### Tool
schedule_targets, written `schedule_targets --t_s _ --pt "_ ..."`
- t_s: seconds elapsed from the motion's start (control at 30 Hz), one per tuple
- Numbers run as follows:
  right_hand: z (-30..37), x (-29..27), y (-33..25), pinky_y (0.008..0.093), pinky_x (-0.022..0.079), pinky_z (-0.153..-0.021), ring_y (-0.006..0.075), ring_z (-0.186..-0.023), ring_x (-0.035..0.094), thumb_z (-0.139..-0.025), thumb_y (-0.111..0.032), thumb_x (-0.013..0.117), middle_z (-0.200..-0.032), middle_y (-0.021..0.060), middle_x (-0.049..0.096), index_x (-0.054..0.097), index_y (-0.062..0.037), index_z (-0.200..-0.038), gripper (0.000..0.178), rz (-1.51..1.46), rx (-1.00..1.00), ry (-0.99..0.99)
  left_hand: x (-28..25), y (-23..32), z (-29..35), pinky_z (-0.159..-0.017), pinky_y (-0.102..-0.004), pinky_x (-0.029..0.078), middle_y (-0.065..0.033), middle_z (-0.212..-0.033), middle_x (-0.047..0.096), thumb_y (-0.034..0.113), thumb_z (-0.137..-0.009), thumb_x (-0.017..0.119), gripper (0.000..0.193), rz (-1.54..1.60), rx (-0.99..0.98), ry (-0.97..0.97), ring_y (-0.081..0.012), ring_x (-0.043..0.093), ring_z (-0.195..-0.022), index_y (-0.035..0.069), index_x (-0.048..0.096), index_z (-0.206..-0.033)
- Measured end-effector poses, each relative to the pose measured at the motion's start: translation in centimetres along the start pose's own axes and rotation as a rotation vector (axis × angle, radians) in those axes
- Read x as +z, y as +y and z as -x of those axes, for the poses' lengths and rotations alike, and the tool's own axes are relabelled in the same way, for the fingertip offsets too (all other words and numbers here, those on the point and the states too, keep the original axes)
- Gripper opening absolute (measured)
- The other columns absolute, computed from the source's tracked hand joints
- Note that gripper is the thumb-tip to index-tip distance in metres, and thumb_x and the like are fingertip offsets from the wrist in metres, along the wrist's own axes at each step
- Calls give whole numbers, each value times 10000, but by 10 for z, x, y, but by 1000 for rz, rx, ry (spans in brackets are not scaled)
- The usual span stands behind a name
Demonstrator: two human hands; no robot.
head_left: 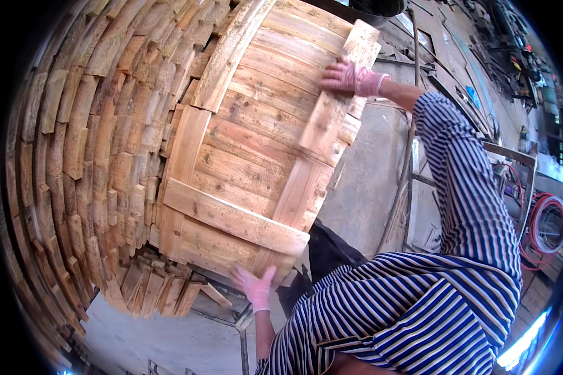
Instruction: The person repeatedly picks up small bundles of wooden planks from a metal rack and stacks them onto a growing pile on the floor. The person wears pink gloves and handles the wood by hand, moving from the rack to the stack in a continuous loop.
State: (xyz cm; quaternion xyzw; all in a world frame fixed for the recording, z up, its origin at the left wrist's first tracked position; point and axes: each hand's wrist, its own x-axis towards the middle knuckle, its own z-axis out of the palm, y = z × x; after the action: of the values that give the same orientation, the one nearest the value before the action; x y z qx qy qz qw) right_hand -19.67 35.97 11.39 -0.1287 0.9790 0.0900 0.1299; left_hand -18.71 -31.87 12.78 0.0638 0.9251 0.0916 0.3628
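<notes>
A large panel of pale planks (250, 125) lies in front of me, with rough boards laid over it along its sides. One cross board (231, 215) spans its near end. My right hand (350, 77), in a pink-and-white glove, is closed over a short, thick wooden board (327, 125) along the panel's right side, fingers bent over the board's left edge. At the near end, my left hand (254, 289), in a similar glove, has its fingers spread against the panel's edge. The undersides of both hands are hidden.
Tall stacks of cut boards (100, 131) press close along the left. Several short offcuts (159, 287) sit below them, near a metal frame (244, 322). Concrete floor (366, 181) shows on the right, with a long thin pole (413, 125) and a coiled red hose (547, 222).
</notes>
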Motion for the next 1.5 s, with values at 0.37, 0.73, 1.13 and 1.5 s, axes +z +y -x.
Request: schedule_targets --t_s 0.37,0.73,1.13,1.5 --pt "-3 -4 -40 534 448 -1022 328 -1352 464 -848 -148 709 -1381 125 478 393 -379 -1511 770 -110 125 -240 52 -7 31 -1251 -517 211 -335 -1636 162 282 -615 905 1152 58 -113 -10 -495 128 -1530 183 301 -1592" --pt "-34 -28 -57 581 440 -961 345 -1238 519 -935 -314 643 -1306 138 528 431 -300 -1522 624 -162 241 -298 57 -4 19 -1256 -553 169 -347 -1642 138 299 -663 864 1107 67 -29 81 -513 76 -1535 171 290 -1601" --pt "-172 -109 -439 540 382 -1157 492 -1451 331 -706 -554 845 -1624 307 230 156 -170 -1642 1224 -591 410 -36 41 -9 31 -1257 -561 135 -236 -1684 143 410 -748 818 1041 -39 -93 17 -462 53 -1563 271 266 -1620" --pt "-141 -48 -232 488 424 -1156 426 -1412 433 -665 -327 852 -1558 268 381 293 -180 -1602 1100 -431 700 248 43 -23 39 -1248 -555 169 -191 -1676 176 419 -743 813 1007 16 -35 93 -452 88 -1552 277 315 -1606"
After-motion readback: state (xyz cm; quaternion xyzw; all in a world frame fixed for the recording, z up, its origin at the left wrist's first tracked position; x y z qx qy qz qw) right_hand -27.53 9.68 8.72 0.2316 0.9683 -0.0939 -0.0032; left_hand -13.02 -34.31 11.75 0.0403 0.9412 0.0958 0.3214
